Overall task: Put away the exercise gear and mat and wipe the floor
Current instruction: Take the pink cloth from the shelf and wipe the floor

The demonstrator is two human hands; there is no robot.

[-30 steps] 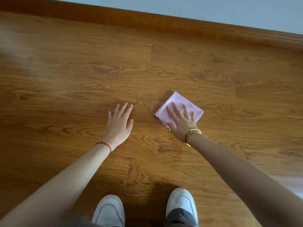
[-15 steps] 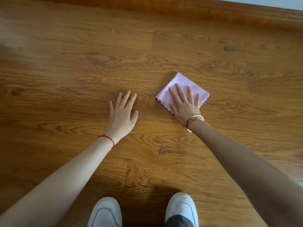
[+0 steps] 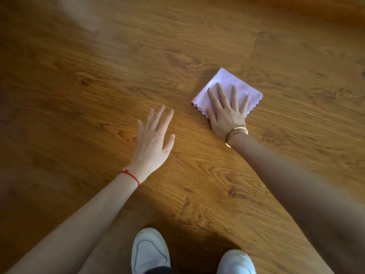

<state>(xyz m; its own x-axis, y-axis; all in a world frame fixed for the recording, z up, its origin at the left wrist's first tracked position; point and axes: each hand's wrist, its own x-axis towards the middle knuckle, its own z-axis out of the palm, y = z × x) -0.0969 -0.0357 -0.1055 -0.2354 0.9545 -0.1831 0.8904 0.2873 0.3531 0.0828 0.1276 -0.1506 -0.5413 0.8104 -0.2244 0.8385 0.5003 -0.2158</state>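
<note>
The right hand (image 3: 225, 117) is covering the middle and near corner of the lilac cloth (image 3: 227, 78). Below the cloth, the left shoe (image 3: 150, 252) and right shoe (image 3: 236, 262) are running off the bottom edge. Above the cloth, the floor (image 3: 79, 95) is blurring toward the top edge.

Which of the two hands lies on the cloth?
The right hand, wearing a gold bangle, presses flat on the lilac cloth; the left hand, with a red string, is over bare floor.

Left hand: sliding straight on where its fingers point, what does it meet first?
Probably nothing: the left hand faces only bare floor, passing just left of the pink cloth under the right hand.
</note>
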